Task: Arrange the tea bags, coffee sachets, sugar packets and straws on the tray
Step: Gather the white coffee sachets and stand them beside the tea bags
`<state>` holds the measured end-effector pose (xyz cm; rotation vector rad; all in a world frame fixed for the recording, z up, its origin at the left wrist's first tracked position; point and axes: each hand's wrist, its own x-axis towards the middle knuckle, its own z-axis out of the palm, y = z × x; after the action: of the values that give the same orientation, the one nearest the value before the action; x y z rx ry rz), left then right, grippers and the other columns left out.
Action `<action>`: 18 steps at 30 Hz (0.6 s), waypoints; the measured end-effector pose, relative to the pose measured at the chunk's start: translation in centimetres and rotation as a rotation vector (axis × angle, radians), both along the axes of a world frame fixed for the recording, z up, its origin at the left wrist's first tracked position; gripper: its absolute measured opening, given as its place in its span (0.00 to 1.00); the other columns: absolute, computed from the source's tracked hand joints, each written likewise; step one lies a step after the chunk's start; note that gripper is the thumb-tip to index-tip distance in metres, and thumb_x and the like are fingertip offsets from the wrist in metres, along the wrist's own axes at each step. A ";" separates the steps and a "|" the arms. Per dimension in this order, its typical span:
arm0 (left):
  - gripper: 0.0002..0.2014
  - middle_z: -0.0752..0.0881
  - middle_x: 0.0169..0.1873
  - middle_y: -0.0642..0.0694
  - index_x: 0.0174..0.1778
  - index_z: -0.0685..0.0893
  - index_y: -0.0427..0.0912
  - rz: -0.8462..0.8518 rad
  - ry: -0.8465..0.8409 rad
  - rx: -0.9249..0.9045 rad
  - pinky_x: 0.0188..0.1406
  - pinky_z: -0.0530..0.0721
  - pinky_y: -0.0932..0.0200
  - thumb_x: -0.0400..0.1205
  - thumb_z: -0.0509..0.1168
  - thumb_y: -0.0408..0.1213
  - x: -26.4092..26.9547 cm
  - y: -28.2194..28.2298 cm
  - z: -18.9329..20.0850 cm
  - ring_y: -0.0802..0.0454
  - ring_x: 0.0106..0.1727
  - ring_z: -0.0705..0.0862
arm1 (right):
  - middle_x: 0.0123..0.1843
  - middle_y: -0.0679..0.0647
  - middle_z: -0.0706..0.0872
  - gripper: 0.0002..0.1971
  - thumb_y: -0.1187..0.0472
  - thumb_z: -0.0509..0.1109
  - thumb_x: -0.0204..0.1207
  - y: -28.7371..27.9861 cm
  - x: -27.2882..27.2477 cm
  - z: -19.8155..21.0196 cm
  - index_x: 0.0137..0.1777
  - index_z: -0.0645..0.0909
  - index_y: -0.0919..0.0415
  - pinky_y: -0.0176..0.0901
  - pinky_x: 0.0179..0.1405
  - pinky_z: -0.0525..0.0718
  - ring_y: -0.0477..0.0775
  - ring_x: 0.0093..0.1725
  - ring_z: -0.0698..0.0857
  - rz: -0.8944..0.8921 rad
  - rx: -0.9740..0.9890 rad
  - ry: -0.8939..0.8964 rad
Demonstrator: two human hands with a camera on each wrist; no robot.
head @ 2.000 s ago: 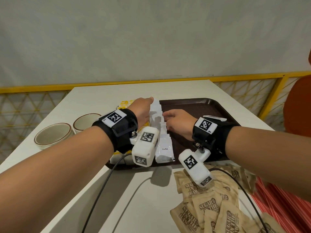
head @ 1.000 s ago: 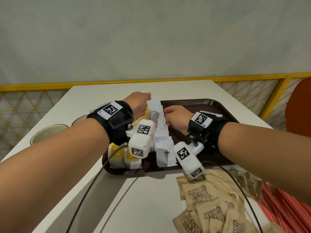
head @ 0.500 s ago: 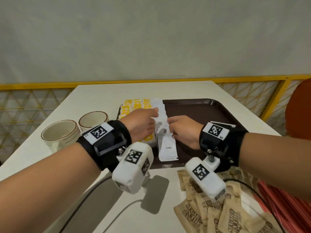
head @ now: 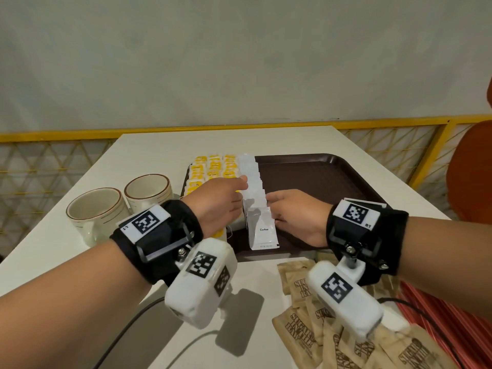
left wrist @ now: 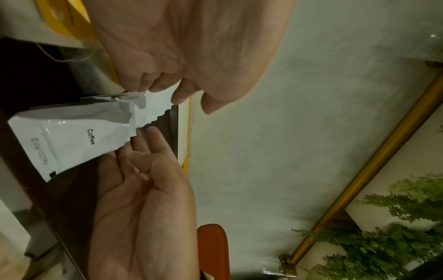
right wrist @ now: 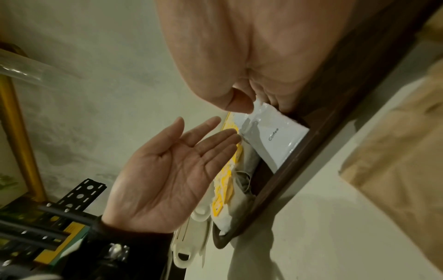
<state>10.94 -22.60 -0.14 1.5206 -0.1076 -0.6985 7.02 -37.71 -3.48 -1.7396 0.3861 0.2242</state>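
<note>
Your left hand (head: pixel 218 201) and right hand (head: pixel 295 217) flank the row of white coffee sachets (head: pixel 253 187) on the brown tray (head: pixel 314 177), one on each side, fingertips touching its edges. Both hands are flat with fingers straight, as each wrist view shows of the opposite hand; neither grips anything. The nearest sachet (head: pixel 262 229), marked "Coffee", lies flat at the tray's near rim, with the others overlapped behind it in a line running away from you.

Compared with two seconds ago, your hands have come back along the row toward you: then they were up at its far end, now they sit around its near half. The tea bags (head: pixel 213 166), hidden by your left arm a second ago, now show in yellow rows left of the sachets, touching them.

The right half of the tray is bare. The sugar packets (head: pixel 314 328) remain heaped on the table (head: pixel 159 150) near you, the red straws (head: pixel 452 328) to their right. Two cups (head: pixel 119 206) stand left of the tray
</note>
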 end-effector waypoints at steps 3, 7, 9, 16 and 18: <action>0.13 0.72 0.46 0.46 0.64 0.75 0.41 0.019 0.001 -0.015 0.52 0.75 0.62 0.87 0.57 0.41 -0.4 0.0 0.1 0.54 0.48 0.74 | 0.75 0.72 0.58 0.34 0.69 0.60 0.61 -0.1 0.2 -0.2 0.72 0.64 0.75 0.80 0.68 0.66 0.54 0.60 0.55 -0.022 -0.001 -0.003; 0.18 0.74 0.55 0.43 0.72 0.72 0.39 0.032 -0.020 -0.017 0.66 0.73 0.58 0.87 0.56 0.40 -0.9 0.5 0.1 0.49 0.64 0.76 | 0.72 0.62 0.57 0.24 0.77 0.56 0.76 0.7 -1.5 2.0 0.73 0.59 0.80 0.66 0.75 0.68 0.49 0.55 0.61 -0.078 0.016 0.031; 0.22 0.72 0.72 0.39 0.77 0.69 0.37 0.031 -0.036 -0.003 0.75 0.66 0.52 0.87 0.57 0.41 -1.2 1.0 0.2 0.45 0.78 0.68 | 0.76 0.72 0.67 0.24 0.79 0.53 0.78 0.2 -1.7 1.4 0.75 0.58 0.78 0.52 0.74 0.72 0.69 0.76 0.69 -0.086 0.029 0.019; 0.21 0.73 0.71 0.34 0.76 0.71 0.38 0.041 0.013 -0.034 0.69 0.72 0.54 0.86 0.59 0.36 -2.2 1.3 0.4 0.42 0.72 0.74 | 0.55 0.47 0.64 0.29 0.73 0.59 0.66 1.1 -2.1 1.7 0.70 0.60 0.78 0.42 0.65 0.78 0.56 0.49 0.63 -0.035 0.042 0.062; 0.15 0.76 0.62 0.37 0.68 0.76 0.39 0.035 0.028 -0.022 0.61 0.78 0.55 0.86 0.59 0.37 -2.6 1.1 0.3 0.44 0.59 0.79 | 0.67 0.56 0.53 0.31 0.72 0.58 0.64 0.9 -1.8 1.4 0.69 0.59 0.77 0.41 0.62 0.79 0.55 0.49 0.63 -0.037 0.038 0.044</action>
<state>8.29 -21.52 0.19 1.4880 -0.0677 -0.6883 5.18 -36.83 -2.05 -1.6907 0.4429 0.2425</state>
